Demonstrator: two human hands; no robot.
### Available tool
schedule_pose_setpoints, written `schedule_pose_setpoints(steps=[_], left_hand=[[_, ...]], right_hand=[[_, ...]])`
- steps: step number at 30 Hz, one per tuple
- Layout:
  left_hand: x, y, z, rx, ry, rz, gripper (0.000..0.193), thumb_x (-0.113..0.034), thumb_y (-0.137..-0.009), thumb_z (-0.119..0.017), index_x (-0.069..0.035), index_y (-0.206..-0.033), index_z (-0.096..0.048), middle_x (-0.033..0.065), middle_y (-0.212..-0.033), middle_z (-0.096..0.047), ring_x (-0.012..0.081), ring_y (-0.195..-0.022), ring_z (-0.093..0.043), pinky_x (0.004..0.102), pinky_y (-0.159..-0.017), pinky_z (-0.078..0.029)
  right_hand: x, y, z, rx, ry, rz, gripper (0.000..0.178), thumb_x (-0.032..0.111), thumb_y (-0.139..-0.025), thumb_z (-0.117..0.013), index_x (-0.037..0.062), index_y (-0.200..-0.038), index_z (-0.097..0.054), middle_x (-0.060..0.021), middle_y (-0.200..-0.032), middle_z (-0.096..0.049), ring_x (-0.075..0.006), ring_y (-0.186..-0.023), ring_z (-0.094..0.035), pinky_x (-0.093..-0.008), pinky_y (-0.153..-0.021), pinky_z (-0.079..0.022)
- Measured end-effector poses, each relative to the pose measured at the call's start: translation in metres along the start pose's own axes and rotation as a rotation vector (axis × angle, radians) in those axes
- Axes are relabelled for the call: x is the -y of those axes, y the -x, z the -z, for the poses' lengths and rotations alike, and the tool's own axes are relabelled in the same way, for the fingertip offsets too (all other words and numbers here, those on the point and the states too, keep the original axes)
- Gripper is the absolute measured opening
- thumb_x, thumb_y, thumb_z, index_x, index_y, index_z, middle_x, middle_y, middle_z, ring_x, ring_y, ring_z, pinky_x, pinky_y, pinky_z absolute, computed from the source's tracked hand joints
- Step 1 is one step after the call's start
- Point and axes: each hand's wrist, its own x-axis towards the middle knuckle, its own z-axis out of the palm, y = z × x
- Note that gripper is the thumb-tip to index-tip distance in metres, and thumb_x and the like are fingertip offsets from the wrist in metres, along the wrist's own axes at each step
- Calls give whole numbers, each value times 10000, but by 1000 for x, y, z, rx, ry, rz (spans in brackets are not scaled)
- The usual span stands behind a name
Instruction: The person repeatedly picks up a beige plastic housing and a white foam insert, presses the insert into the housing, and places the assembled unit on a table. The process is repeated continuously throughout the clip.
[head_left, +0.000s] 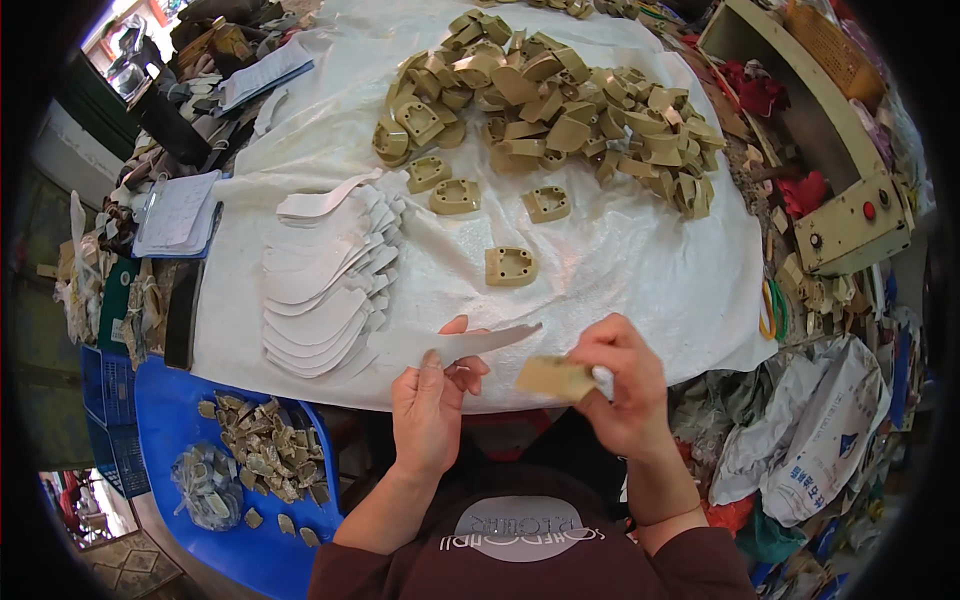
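My left hand (430,405) pinches a thin white curved strip (490,341) between thumb and fingers; its narrow end points to the right. In my right hand (625,385) is a khaki shoe heel (552,378), slightly blurred, just below the strip's tip and apart from it. To the left of the strip, a fanned stack of similar white curved pieces (310,300) lies on the white sheet (620,260). Beyond my hands sits a single heel (511,266) with holes in its top. A few more lie behind it, before a large heap of heels (560,100).
At lower left, a blue tray (165,430) carries small brownish pieces (270,450) and a clear plastic bag (206,488). A clipboard with papers (175,215) rests on the left. On the right stand a control box with a red button (853,225) and white plastic sacks (825,435).
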Motion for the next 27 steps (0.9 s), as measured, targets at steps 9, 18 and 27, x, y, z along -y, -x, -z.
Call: schedule_pose_setpoints(steps=[9,18,27], left_hand=[[-3,8,-25,-19,1,13,400,-183,-1010,-364,98,-1285,-437,198,-1314,-487,231,-1186,-504,358,-998,-416],[-8,15,-31,52,4,41,395,-172,-1016,-330,114,-1267,-435,212,-1323,-472,244,-1141,-550,355,-941,-494],[-4,20,-34,30,-194,-4,414,-200,-1007,-367,133,-1236,-459,211,-1272,-514,237,-1154,-536,357,-980,-440]], right_hand=[[1,-5,-44,-89,-162,182,466,-118,-712,-654,59,-1132,-557,-151,-1049,-573,-286,-910,-579,-328,-736,-518],[-10,-3,-57,-226,-151,332,460,-127,-721,-638,66,-1133,-567,-129,-1044,-578,-289,-910,-573,-356,-719,-524],[-18,-2,-59,-266,-19,360,451,-76,-673,-656,77,-1091,-581,-106,-1013,-592,-287,-873,-561,-358,-683,-495]])
